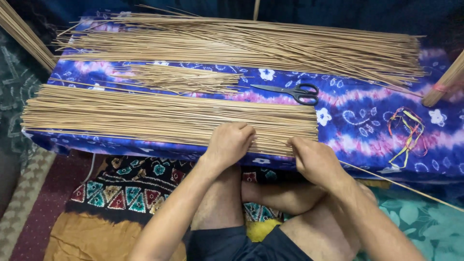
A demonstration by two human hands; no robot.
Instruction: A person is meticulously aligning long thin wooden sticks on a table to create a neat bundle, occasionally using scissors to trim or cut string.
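Note:
A flat row of thin tan sticks lies along the near edge of a low surface covered in blue and purple patterned cloth. My left hand rests on the near right part of this row, fingers curled over the sticks. Just to its right, my right hand presses its fingers on the sticks' right ends at the cloth's edge. Whether either hand pinches a stick is hidden by the fingers.
A larger heap of sticks lies at the back, a small bunch in between. Black scissors lie right of centre. Coloured strings lie at right. Tied stick bundles lean at both sides. My crossed legs sit below.

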